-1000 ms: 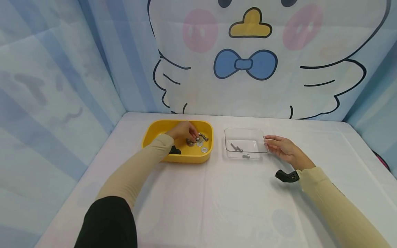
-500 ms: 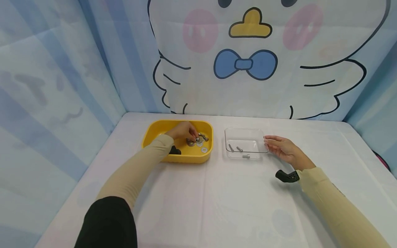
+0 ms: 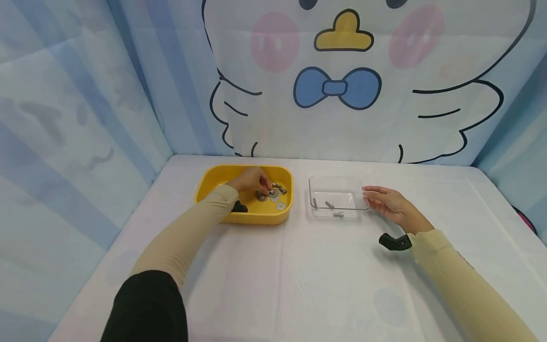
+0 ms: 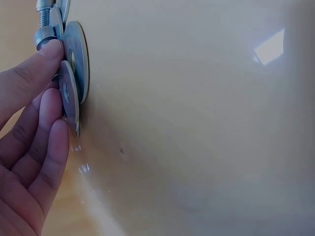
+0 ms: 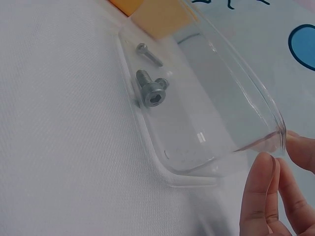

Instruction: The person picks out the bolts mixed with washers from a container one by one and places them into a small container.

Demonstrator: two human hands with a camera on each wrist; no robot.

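In the head view my left hand (image 3: 251,180) reaches into the yellow tray (image 3: 209,209), fingers curled down among bolts and washers. The left wrist view shows its thumb against the head of a bolt (image 4: 45,34), pinched towards the fingers; the fingers partly hide it. Flat metal washers (image 4: 76,64) overlap beside the fingertips. At the right, my right hand (image 3: 391,205) pinches the near-right rim of a clear plastic box (image 5: 216,167) between thumb and fingers. Inside the box lie a thick socket-head bolt (image 5: 153,92) and two slimmer screws, one of them (image 5: 149,54) apart.
Both containers stand side by side on a white-clothed table (image 3: 325,280), with a narrow gap between them. A printed cloth backdrop (image 3: 342,133) hangs behind the table's far edge. A black wrist device (image 3: 395,242) sits below my right hand.
One slim screw in the clear box has rolled left, to the box's left wall. Both hands stay nearly where they were; the head view has shifted very slightly.
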